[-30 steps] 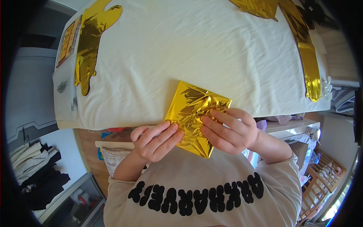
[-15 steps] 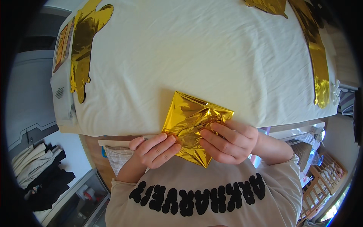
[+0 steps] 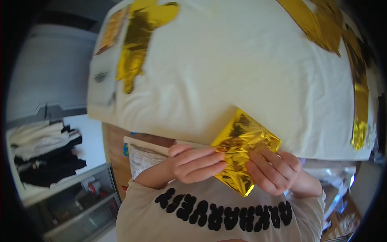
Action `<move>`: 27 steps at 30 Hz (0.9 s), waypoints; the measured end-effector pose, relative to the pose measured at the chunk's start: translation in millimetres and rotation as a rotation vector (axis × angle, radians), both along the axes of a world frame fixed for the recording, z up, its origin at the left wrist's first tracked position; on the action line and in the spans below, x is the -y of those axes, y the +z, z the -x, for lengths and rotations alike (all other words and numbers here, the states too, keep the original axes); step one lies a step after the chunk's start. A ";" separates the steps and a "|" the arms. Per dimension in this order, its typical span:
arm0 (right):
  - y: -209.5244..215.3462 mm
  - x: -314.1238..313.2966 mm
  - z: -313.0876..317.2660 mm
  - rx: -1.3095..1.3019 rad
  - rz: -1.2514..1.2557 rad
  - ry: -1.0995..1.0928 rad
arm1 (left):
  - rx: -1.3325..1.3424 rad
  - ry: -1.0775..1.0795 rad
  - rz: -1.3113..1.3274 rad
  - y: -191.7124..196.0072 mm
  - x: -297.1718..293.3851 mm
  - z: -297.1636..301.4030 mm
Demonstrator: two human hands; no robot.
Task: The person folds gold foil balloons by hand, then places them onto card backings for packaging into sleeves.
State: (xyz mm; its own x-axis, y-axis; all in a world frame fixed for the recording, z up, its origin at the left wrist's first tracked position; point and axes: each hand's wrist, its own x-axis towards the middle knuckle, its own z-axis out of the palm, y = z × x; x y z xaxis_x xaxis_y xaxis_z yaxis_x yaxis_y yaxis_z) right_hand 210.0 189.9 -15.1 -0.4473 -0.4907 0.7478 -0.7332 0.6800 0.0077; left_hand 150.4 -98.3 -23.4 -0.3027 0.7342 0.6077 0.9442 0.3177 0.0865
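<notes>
Between left hand (image 3: 196,163), right hand (image 3: 277,171): gold foil (image 3: 238,148)

Wide open at twelve o'clock from the crinkled foil sheet (image 3: 246,135), a broad lane over white cloth (image 3: 225,68)! A flat foil piece (image 3: 139,42) guards half past ten, a pointed foil piece (image 3: 322,28) one, a foil strip (image 3: 361,105) two; shirt (image 3: 217,195) blocks six.
</notes>
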 end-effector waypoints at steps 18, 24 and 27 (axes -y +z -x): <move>46.7 -48.8 3.4 0.602 1.108 -0.149 | 0.204 0.962 0.169 89.2 155.0 342.1; 47.8 -52.5 11.7 0.853 1.327 -0.150 | 0.314 1.001 0.291 59.3 164.6 415.3; 57.3 -47.7 11.7 0.852 1.327 -0.192 | 0.463 0.845 0.269 58.4 172.7 436.5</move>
State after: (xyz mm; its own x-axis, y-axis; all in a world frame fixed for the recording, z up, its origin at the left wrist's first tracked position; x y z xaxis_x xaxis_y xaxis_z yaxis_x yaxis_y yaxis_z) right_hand 198.4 237.5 42.3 -0.9169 0.3889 0.0896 -0.1190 -0.0521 -0.9915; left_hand -286.1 -271.0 34.9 -0.9538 0.2644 0.1428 0.2907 0.9324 0.2150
